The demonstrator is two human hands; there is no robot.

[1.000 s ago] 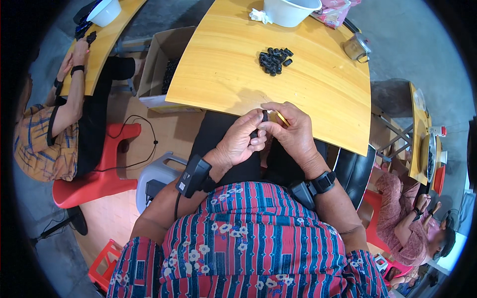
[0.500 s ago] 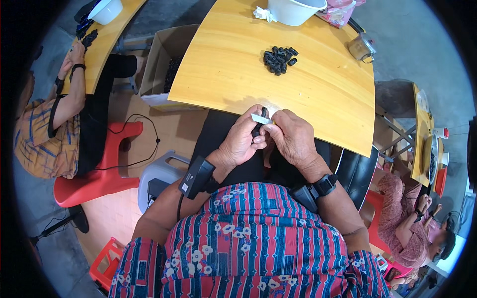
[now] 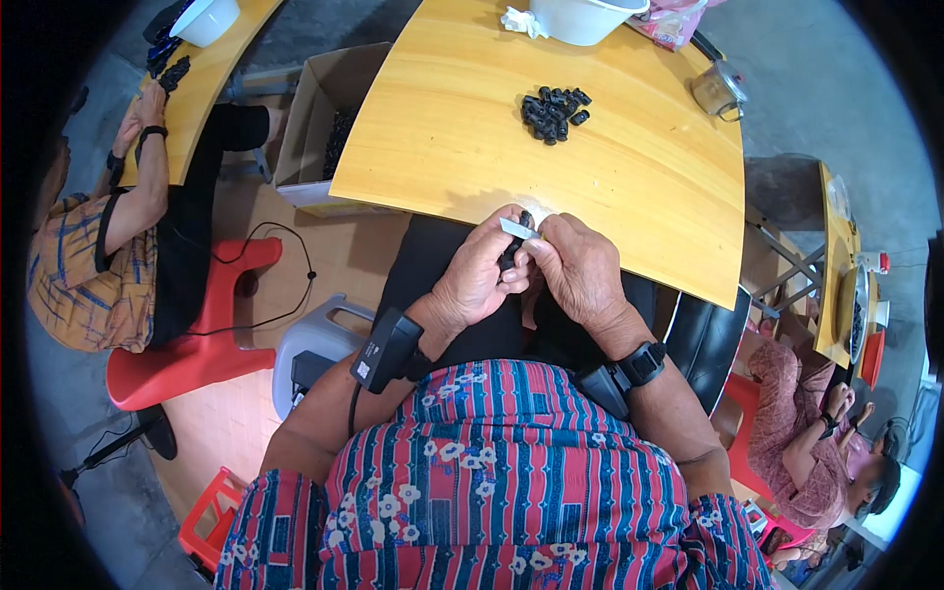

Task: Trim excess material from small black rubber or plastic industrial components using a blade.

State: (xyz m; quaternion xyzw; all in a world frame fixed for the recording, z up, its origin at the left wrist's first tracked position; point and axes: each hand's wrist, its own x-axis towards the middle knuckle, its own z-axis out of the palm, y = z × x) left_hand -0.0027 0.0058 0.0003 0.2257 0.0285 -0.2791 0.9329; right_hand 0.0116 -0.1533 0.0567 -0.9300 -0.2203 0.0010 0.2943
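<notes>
Close to the table's near edge, above my lap, my two hands are together. My right hand [image 3: 582, 267] is closed on a small knife [image 3: 516, 229]; its pale, angled blade points left, and the handle is mostly hidden in my fingers. Small black parts [image 3: 508, 258] are held in the curled fingers of my left hand [image 3: 479, 272], with the blade lying across them. Whether the edge touches them I cannot tell. A pile of similar small black plastic parts [image 3: 554, 114] lies farther off on the yellow wooden table [image 3: 442, 128].
At the table's far side stand a white basin [image 3: 582, 28], a pink bag [image 3: 673, 22] and a lidded clear cup [image 3: 717, 91]. A cardboard box [image 3: 305, 147] of dark parts sits left of the table. Other people work at tables on both sides.
The knife blade has tilted slightly, its tip a little higher. Both hands keep their hold and nearly the same place; the view has shifted very slightly.
</notes>
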